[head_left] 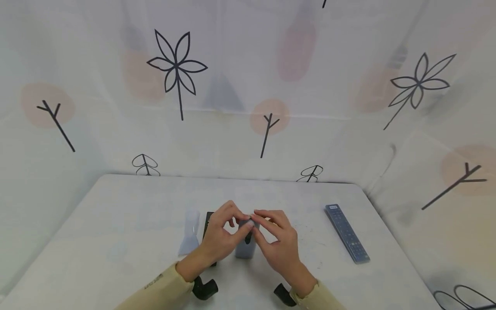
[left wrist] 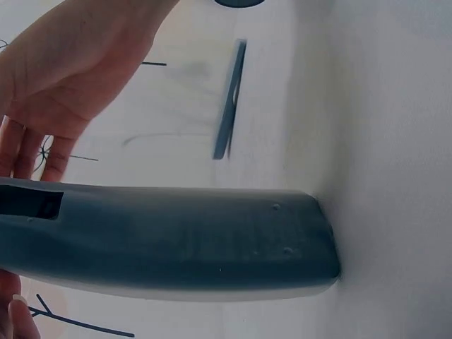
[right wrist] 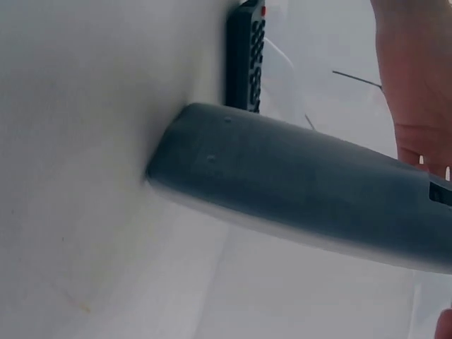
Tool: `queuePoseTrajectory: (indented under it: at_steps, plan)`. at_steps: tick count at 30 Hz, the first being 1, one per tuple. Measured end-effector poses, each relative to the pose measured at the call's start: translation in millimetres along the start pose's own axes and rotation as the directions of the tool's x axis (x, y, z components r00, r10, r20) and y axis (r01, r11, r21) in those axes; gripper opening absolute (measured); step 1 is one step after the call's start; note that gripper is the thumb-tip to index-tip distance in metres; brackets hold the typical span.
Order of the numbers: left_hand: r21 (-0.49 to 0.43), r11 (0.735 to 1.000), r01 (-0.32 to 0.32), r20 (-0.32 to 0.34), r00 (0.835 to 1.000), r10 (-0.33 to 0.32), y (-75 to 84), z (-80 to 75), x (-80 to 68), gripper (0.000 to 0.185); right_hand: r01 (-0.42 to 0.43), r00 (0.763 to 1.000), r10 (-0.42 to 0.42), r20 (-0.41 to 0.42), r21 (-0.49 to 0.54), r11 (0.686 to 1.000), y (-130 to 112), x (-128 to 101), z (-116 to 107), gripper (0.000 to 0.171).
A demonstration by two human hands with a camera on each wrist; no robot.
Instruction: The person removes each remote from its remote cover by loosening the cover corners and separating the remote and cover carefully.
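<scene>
1. Grey remote [head_left: 245,249]: one unit, standing on its lower end on the white table [head_left: 116,224], near the front edge and about midway across. The back faces the person. In the wrist views its lower end touches the table and an open slot shows near the upper end [left wrist: 32,203].
2. Left hand [head_left: 222,237]: one. Its fingers are curled and pinch the upper end of the grey remote from the left.
3. Right hand [head_left: 277,241]: one. Its fingertips [head_left: 258,215] grip the same upper end from the right; the remaining fingers lie fairly straight, pointing toward the left hand. The tips of both hands meet over the top of the remote.
4. Black remote [head_left: 208,221]: one, lying flat just behind the left hand and mostly hidden by it. The right wrist view shows its button face and a red button [right wrist: 263,11].
5. Clear sleeve [head_left: 190,232]: one translucent piece, flat on the table just left of the black remote.
6. Blue-grey remote [head_left: 346,233]: one, flat with buttons up, well apart to the right.
7. Remote count: three in total.
8. Patterned white curtain [head_left: 248,86]: surrounds the table on the far and side edges.
</scene>
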State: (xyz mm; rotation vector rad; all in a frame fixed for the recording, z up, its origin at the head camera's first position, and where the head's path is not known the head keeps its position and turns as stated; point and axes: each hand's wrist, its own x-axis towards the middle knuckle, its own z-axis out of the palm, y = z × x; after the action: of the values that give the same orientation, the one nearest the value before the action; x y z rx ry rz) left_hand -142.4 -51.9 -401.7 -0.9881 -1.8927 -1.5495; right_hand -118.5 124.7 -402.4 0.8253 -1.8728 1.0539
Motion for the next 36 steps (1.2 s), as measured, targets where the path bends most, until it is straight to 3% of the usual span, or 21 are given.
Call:
queuePoseTrajectory:
  at_steps: [5,11,15,19,24,31,36]
  plan:
    - [-0.009,1.0,-0.013,0.018,1.0,0.013,-0.9,-1.1,0.0,0.017,0.114,0.992,-0.118,-0.037,-0.092,0.989,-0.8,3.0,0.5,0.029]
    - [-0.027,0.999,-0.044,0.037,0.998,0.045,-5.2,-2.9,0.7,0.021,0.281,0.957,-0.288,-0.031,-0.145,0.949,0.6,10.2,-3.9,0.023]
    - [-0.026,0.999,-0.046,0.042,0.998,0.047,-7.5,-3.8,1.1,0.021,0.319,0.944,-0.331,-0.016,-0.222,0.921,-0.3,14.4,-7.4,0.021]
    - [-0.024,0.999,-0.049,0.049,0.998,0.05,-8.5,-4.4,1.3,0.022,0.3,0.95,-0.313,-0.002,-0.279,0.912,-2.2,16.1,-10.4,0.021]
    - [-0.013,0.998,-0.063,0.05,0.997,0.063,-9.7,-5.9,2.0,0.025,0.259,0.964,-0.264,0.021,-0.276,0.926,-4.7,18.0,-14.3,0.023]
    - [-0.014,0.998,-0.063,0.055,0.996,0.064,-9.9,-6.7,1.7,0.024,0.202,0.979,-0.198,0.038,-0.133,0.97,-3.9,23.3,-21.0,0.023]
    - [-0.025,0.997,-0.071,0.05,0.996,0.072,-10.7,-5.5,1.6,0.028,0.052,0.992,-0.045,0.116,-0.057,0.997,-2.0,24.6,-29.1,0.006]
